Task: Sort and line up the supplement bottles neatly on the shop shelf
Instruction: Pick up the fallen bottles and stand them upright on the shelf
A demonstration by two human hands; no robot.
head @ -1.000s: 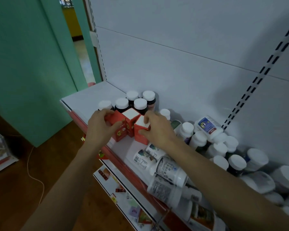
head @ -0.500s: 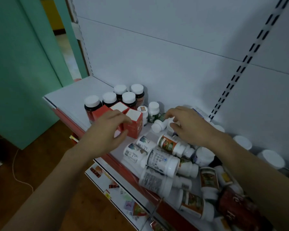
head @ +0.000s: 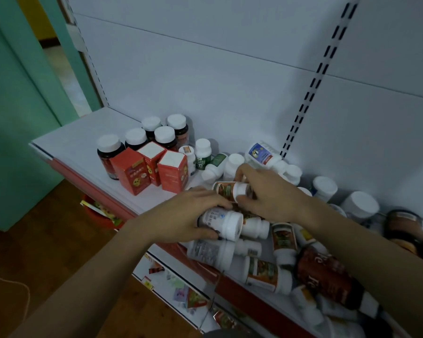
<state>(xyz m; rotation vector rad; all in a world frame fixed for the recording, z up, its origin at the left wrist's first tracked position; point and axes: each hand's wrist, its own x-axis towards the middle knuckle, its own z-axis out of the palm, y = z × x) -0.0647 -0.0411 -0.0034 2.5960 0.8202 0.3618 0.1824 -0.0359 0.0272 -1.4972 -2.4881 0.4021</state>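
At the frame's left you have a green wall [head: 17, 118]. Below it lies brown wooden floor [head: 47, 240], a thin white cord [head: 5, 280] curling at lower left, and a red bucket [head: 95, 215] holding packets.

words: none can be read | 3 red boxes [head: 152, 167]: yellow print, too blurry | white bottle [head: 211, 219]: tiny grey print, too small | brown-label bottle [head: 226, 190]: print blurry | dark bottle [head: 325, 269]: big pale letters, cannot tell which
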